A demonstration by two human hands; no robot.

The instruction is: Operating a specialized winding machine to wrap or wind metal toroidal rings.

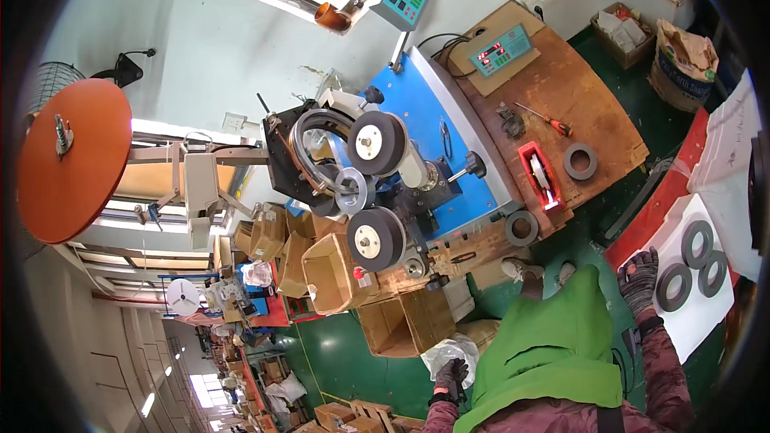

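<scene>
My right hand (pixel 638 282), in a dark grey glove, is at the near left edge of a white sheet (pixel 699 327); its fingers are stretched out and hold nothing visible. Three black rings (pixel 674 287) lie on that sheet, just right of the hand. My left hand (pixel 451 377), gloved the same way, hangs low in front of a clear plastic bag (pixel 451 351). Its fingers look loosely bent, with nothing visible in them; whether they touch the bag I cannot tell. A green apron (pixel 545 345) covers my front between the hands.
A winding machine with black rollers (pixel 377 143) stands on a blue plate (pixel 449 96). The wooden table (pixel 597 88) bears a control box (pixel 501 50), a screwdriver (pixel 545 119), a red tape dispenser (pixel 541 176) and black rings (pixel 580 161). Cardboard boxes (pixel 405 322) stand below.
</scene>
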